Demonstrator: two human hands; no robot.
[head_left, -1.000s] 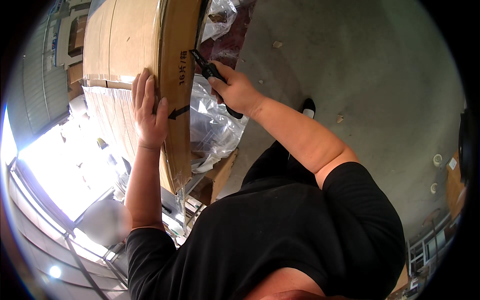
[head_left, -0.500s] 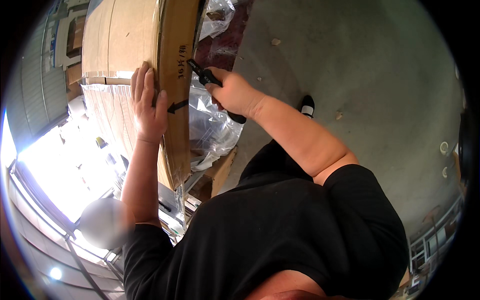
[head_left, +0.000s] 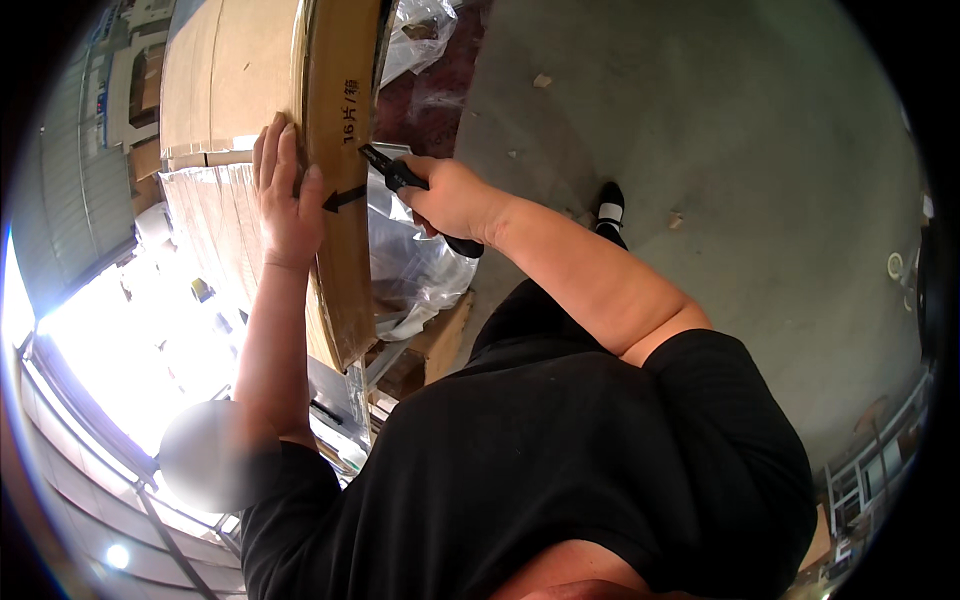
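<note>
A large brown cardboard box (head_left: 345, 275) stands at the left. Clear tape runs along its upper edge, and handwriting and a black arrow mark its side. My left hand (head_left: 288, 215) lies on the top near that edge, its fingers stretched out and the thumb apart. A narrow gap between the top panels (head_left: 228, 85) shows beside its fingers. My right hand (head_left: 448, 195) is wrapped round a black utility knife (head_left: 398, 176). The knife's front end points at the box's side, close below the writing; I cannot tell whether it touches, and no blade can be made out.
Crumpled clear plastic film (head_left: 415, 265) hangs beside the box, above a wooden piece (head_left: 440, 335). More film (head_left: 418, 40) lies at the far end by a dark red surface. Grey concrete floor (head_left: 700, 120) with small scraps spreads to the right. Shelving stands at the lower right.
My right hand and the knife have shifted slightly left and down, the knife's tip now lower along the box's side. My left hand keeps its place on the box. The whole view has shifted a little.
</note>
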